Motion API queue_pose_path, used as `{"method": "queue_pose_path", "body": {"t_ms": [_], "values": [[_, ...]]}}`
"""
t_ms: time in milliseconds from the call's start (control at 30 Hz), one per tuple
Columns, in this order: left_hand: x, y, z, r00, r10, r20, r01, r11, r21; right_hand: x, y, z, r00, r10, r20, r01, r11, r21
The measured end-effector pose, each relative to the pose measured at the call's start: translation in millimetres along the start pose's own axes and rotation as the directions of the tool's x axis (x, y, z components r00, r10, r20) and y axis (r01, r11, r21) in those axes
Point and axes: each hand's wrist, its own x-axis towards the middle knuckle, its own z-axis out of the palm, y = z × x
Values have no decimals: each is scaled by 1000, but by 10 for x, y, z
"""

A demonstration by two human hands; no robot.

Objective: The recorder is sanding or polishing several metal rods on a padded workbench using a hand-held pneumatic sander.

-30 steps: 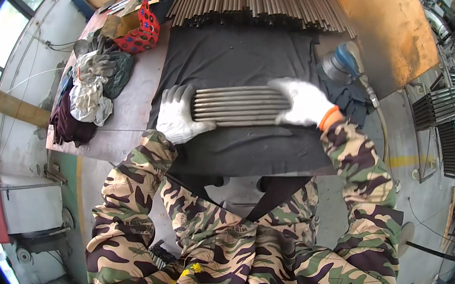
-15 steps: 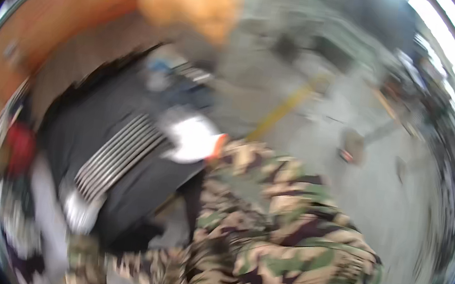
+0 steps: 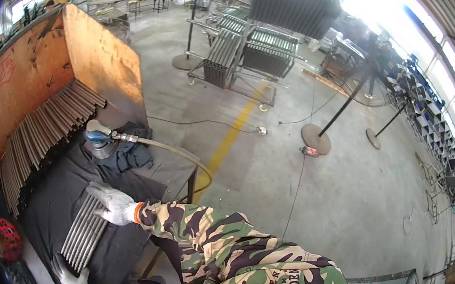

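Note:
A row of several slim metal tubes [image 3: 83,233] lies side by side on a black cloth [image 3: 46,208] over the work table. My right hand [image 3: 113,204], in a white glove with an orange cuff, rests at the far end of the row. Its fingers are stretched across the tube ends, the thumb apart. At the near end is my left hand [image 3: 72,280], also in a white glove, fingers spread against the tube ends and partly cut off by the lower rim. Beyond them a blue and silver air sander [image 3: 100,139] with a hose [image 3: 180,154] sits by a dark crumpled cloth [image 3: 132,156].
Many stacked tubes [image 3: 50,130] lean along a worn orange wooden panel [image 3: 16,79] at the left. A wheeled rack [image 3: 240,58] holding dark frames stands across the floor. Pole stands [image 3: 317,139] with round bases and loose cables [image 3: 207,121] are to the right.
The earlier frame is blurred; the view has swung, bringing the rack and hall into sight. Both hands are still at the two ends of the tube row.

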Motion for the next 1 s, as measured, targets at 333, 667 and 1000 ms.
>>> {"method": "queue_pose_path", "body": {"t_ms": [333,667,1000], "values": [[-38,87,-43,998,-56,-12,55,998,-30,145,-63,-131,994,7,109,-17,996,82],[-248,-135,-126,985,-112,-128,87,978,-188,348,-272,238,983,-138,121,134,990,42],[-117,389,2,936,-268,-226,259,963,-71,181,83,-9,970,-237,-47,235,971,-48]]}}
